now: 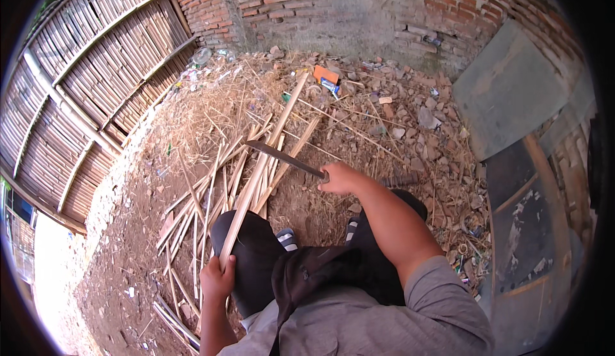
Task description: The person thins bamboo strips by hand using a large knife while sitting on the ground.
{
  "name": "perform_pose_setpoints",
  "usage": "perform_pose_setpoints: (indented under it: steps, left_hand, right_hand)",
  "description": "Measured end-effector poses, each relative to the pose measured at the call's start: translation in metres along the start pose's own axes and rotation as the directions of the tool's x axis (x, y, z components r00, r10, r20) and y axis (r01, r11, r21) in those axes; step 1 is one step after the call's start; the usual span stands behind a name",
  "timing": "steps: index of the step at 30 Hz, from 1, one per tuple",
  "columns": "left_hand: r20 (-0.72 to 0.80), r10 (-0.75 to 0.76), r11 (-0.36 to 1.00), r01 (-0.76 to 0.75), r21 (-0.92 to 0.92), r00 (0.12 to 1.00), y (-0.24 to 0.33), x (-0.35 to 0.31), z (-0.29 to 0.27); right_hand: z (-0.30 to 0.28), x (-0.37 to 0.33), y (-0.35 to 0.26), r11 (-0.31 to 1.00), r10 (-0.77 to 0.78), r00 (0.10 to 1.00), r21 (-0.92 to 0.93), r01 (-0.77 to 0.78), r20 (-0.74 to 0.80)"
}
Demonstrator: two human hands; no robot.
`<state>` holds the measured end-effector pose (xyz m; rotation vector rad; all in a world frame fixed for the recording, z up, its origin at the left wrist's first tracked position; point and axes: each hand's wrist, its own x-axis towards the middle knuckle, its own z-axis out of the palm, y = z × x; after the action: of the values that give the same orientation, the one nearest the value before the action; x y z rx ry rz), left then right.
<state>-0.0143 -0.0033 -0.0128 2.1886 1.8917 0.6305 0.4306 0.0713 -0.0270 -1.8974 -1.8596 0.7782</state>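
My left hand (218,278) is closed around the near end of a long pale bamboo strip (246,193). The strip slants away from me past my left knee, its far end over the rubble. In my right hand (339,178) is the handle of a machete (288,159). Its dark blade points left, and its tip end crosses over the strip in this view; whether it touches the bamboo I cannot tell. Below, a loose heap of split bamboo sticks (211,180) lies on the ground in front of my left knee.
A bamboo fence (96,68) stands at the left, a worn brick wall (359,16) at the back. Rubble and dry grass cover the ground. Grey sheets (512,87) and a dark framed panel (532,221) lean at the right. An orange piece (326,74) lies near the strip's far end.
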Motion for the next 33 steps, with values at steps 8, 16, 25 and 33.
perform_pose_setpoints:
  steps: [8,16,25,33]
  left_hand:
    - [0.006,-0.003,1.0,0.003,0.018,1.0,0.006,-0.001,-0.003]
    - [-0.015,0.028,0.999,-0.027,0.02,0.999,0.003,0.0,0.0]
    - [0.001,0.015,1.0,-0.015,0.018,1.0,0.006,-0.001,-0.004]
    - [-0.001,-0.001,1.0,0.001,0.01,1.0,0.002,-0.002,-0.002]
  right_hand:
    - [0.001,0.002,-0.001,1.0,-0.013,1.0,0.002,0.013,-0.01]
    - [0.003,0.001,0.0,1.0,-0.015,1.0,-0.023,0.015,-0.021]
    - [-0.03,-0.012,-0.006,0.997,0.018,0.999,-0.073,-0.02,-0.032]
    - [-0.038,-0.016,-0.026,0.994,0.101,0.992,-0.056,-0.096,0.082]
